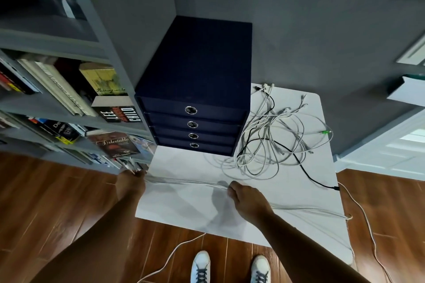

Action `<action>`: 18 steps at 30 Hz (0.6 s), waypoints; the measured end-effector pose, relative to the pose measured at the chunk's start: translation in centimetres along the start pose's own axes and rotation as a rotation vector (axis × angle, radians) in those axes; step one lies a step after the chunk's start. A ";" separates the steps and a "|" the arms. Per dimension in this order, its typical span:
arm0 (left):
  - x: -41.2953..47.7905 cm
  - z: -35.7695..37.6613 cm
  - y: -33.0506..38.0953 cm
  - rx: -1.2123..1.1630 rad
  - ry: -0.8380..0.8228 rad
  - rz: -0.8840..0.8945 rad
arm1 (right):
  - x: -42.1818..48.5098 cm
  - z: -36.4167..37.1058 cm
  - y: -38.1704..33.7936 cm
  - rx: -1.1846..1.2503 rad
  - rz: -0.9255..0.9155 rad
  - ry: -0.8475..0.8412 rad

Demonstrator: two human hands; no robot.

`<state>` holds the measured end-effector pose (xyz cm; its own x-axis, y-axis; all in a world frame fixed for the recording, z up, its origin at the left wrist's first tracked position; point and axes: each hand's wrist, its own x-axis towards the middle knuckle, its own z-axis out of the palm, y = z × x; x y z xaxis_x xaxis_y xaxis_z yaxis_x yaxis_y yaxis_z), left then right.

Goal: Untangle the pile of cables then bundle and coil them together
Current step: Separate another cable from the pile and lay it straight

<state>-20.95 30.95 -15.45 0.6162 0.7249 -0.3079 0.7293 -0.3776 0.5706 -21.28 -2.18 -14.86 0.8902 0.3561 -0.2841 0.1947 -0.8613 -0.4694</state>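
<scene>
- Left hand (130, 182): at the left edge of the table (184, 209), fingers curled round one end of the stretched cable strands (184, 182).
- Right hand (247, 200): knuckles up, fingertips pinching the same strands near the table's middle. The strands run taut between the two hands and then go on slack to the right edge.
- Cable pile (271, 142): a loose tangle of white loops on the far right part of the table, well apart from both hands and just beside the drawer box (197, 89).
- Black cable (305, 171): threads through the pile and ends near the right edge.
- Green connector (325, 132): at the pile's right fringe.
- White cable (172, 251): trails off the front edge onto the wooden floor (69, 202), near the shoes (201, 266).
- Bookshelf (69, 99): left of the table.
</scene>
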 end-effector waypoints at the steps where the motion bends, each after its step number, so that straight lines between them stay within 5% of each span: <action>1: 0.0 0.1 -0.1 0.008 -0.009 -0.023 | 0.0 0.0 0.0 -0.002 0.000 0.001; 5: -0.9 0.5 0.4 0.092 0.128 -0.132 | 0.2 0.0 0.1 -0.023 -0.001 0.027; 7: -1.9 0.7 0.9 0.212 0.244 0.062 | 0.2 0.0 0.0 -0.033 -0.005 0.037; 9: -3.0 1.6 1.6 0.228 0.276 0.433 | 0.2 0.0 0.0 -0.040 -0.004 0.048; 14: -9.1 6.1 5.5 0.129 -0.286 1.210 | 0.4 -0.1 0.1 -0.038 -0.002 0.031; 18: -12.4 9.8 7.0 0.156 -0.451 1.201 | 1.0 -0.3 0.1 -0.020 0.021 -0.003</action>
<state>-20.57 13.72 -15.11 0.9293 -0.3589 0.0871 -0.3398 -0.7387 0.5821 -20.26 -2.07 -14.91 0.8931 0.3384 -0.2964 0.1839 -0.8759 -0.4461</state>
